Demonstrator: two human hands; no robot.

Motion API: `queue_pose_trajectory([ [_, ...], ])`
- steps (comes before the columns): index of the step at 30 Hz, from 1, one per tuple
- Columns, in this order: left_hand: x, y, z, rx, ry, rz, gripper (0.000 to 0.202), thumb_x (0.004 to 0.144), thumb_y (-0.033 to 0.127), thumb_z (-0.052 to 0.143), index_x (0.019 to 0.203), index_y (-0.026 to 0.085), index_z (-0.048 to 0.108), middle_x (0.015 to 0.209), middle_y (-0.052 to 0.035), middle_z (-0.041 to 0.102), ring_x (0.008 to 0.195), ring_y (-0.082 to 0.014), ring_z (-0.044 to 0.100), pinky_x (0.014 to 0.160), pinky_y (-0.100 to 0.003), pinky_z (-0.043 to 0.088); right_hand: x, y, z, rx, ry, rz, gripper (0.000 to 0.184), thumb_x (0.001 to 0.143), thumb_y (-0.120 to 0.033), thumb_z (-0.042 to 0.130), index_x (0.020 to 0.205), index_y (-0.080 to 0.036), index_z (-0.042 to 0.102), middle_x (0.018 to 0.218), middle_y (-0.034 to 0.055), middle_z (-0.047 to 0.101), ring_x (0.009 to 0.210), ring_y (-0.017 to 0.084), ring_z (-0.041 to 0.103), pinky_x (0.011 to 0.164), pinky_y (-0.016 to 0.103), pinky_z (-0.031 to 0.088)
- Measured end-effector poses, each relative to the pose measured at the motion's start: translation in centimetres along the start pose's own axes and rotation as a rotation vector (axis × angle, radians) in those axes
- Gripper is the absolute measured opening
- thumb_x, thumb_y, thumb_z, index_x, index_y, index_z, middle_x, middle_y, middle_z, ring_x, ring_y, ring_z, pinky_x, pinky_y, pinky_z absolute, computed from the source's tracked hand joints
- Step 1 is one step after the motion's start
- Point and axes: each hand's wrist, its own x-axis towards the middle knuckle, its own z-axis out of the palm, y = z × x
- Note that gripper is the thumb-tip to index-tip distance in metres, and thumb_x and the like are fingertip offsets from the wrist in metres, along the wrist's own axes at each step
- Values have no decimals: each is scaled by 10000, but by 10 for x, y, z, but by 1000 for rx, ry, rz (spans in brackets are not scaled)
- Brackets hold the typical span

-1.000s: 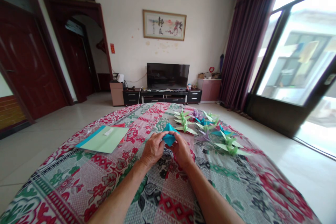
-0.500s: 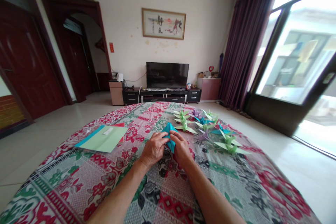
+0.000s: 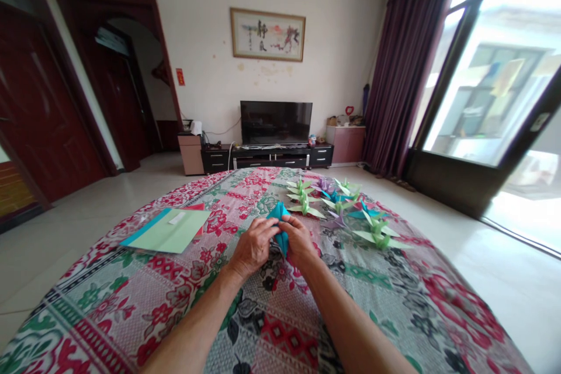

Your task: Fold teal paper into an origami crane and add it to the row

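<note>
I count one left hand [image 3: 254, 244] and one right hand [image 3: 298, 241], with one folded blue paper [image 3: 279, 209] between them. On the one desk [image 3: 109, 298], as near as I can make out where they overlap, there are seven green cranes [image 3: 305, 208], two blue cranes [image 3: 367, 211] and two purple cranes [image 3: 336, 220]. There's one stack of sheets [image 3: 166, 235] in three colours, one white slip [image 3: 176, 218] on it, one television [image 3: 276, 123], and one framed picture [image 3: 268, 35] above that.

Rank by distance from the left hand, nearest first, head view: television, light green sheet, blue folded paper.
1. Blue folded paper: held between left hand and right hand.
2. Light green sheet: on the tablecloth, left side.
3. Television: straight ahead, beyond the tablecloth.
</note>
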Motion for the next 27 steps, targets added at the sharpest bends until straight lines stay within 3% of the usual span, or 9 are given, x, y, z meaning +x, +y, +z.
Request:
queue_pose_trajectory([
  [4,2,2,0,-128,132,-105,368,790,68,369,1005,199,637,1116,-55,633,1065,-178,531,957,-366,422,2,2,-2,-48,24,-36,395,449,-236,745,789,-187,550,508,-64,585,411,87,496,432,202,392],
  [7,6,6,-1,-238,278,-403,250,803,190,434,954,187,634,990,-60,672,912,-180,612,823,-313,487,2,2,-5,-96,31,-102,390,494,-279,729,828,-194,546,493,-85,549,394,74,456,404,186,347],
  [9,9,8,-2,-349,231,-666,216,793,311,487,851,180,649,810,-48,689,708,-172,639,661,-278,504,1,2,-5,-121,31,-143,382,518,-303,722,839,-199,542,496,-89,533,392,69,439,394,182,331],
  [11,12,12,-4,-518,84,-893,292,776,426,505,740,176,652,688,-37,679,567,-162,622,528,-256,472,-1,0,-5,-144,31,-173,369,534,-319,717,834,-200,537,505,-87,525,393,66,423,388,181,325],
  [14,16,20,-6,-786,-43,-1085,363,746,505,519,707,169,649,692,-39,686,545,-156,618,448,-229,421,-3,0,-3,-170,25,-212,359,544,-337,719,820,-197,535,529,-79,524,404,62,411,387,182,325],
  [19,17,26,-6,-943,-123,-1128,368,681,513,591,663,148,628,624,-21,655,536,-140,604,446,-210,391,-3,3,-2,-194,11,-262,342,565,-354,719,812,-195,546,537,-77,502,423,60,395,394,182,313],
  [27,14,24,1,-993,-89,-1083,333,633,469,641,657,141,589,533,19,592,496,-113,573,439,-185,382,-3,4,-2,-219,8,-282,312,568,-332,715,804,-189,568,538,-73,491,442,64,392,411,189,297],
])
